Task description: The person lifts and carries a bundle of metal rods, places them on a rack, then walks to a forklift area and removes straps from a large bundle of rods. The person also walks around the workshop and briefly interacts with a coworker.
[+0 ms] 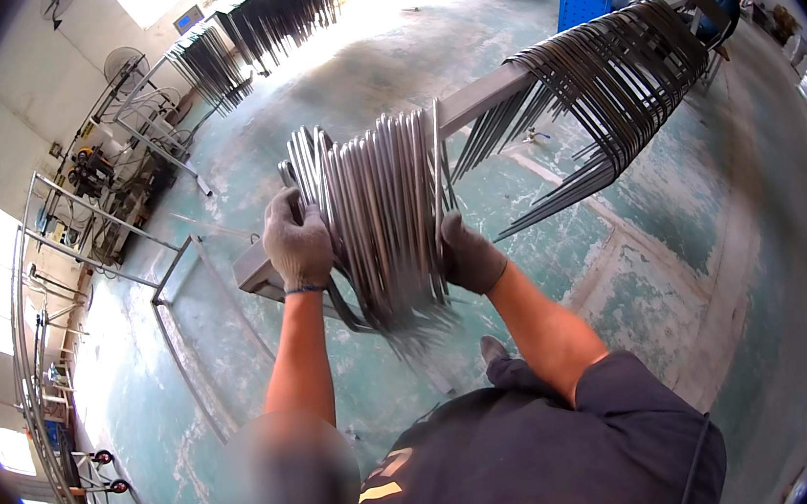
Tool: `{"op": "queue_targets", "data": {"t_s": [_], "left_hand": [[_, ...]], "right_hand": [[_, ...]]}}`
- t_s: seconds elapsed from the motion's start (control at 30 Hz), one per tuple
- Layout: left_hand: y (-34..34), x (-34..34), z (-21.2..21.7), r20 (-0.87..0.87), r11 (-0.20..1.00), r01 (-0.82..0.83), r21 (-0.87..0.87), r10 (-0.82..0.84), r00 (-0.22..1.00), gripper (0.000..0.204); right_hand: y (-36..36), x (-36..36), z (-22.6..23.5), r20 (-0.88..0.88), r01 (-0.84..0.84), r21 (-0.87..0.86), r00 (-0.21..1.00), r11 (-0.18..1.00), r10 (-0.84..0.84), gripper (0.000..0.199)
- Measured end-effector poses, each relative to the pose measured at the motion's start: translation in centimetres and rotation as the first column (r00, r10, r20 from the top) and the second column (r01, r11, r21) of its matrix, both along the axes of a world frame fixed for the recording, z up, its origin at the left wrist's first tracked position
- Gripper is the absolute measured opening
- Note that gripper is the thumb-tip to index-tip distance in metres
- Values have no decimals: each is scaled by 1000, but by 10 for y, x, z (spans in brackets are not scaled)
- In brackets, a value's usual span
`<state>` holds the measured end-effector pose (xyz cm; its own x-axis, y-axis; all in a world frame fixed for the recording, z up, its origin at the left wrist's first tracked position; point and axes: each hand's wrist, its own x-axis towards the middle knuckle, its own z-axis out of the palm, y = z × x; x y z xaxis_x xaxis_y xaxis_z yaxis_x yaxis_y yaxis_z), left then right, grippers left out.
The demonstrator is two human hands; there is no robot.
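Note:
A thick bundle of bent grey metal rods (373, 196) hangs over a square metal beam (481, 101) in front of me. The rods' upper ends curve like hooks, and their lower ends are smeared by motion. My left hand (298, 241), in a grey knit work glove, is closed round the rods at the bundle's left edge. On the opposite edge, my gloved right hand (471, 253) presses in with the thumb up; its other fingers are partly hidden behind the rods. The bundle is squeezed between both hands.
Farther along the beam hangs a second row of dark bent rods (617, 82). Metal frames (113, 248) stand at the left, near a fan (126, 69). More rods hang on a rack (271, 25) at the back. A blue cabinet (591, 4) and a seated person (720, 7) are far right.

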<state>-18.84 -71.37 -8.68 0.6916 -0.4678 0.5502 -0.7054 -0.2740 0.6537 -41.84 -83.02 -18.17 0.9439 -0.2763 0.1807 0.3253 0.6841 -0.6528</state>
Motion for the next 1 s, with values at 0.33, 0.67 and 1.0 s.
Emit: {"op": "queue_targets", "data": {"t_s": [0.33, 0.67, 1.0], "left_hand": [[38, -73, -22, -659, 836, -110, -538, -335, 674, 28], [42, -40, -46, -768, 823, 138, -551, -565, 300, 40], [32, -37, -69, -779, 759, 363, -541, -615, 124, 45]], "right_hand": [[-6, 24, -14, 124, -184, -4, 975, 983, 183, 107], [-23, 16, -37, 25, 87, -240, 996, 967, -83, 90], [-55, 27, -52, 396, -200, 260, 914, 945, 85, 99]]}}
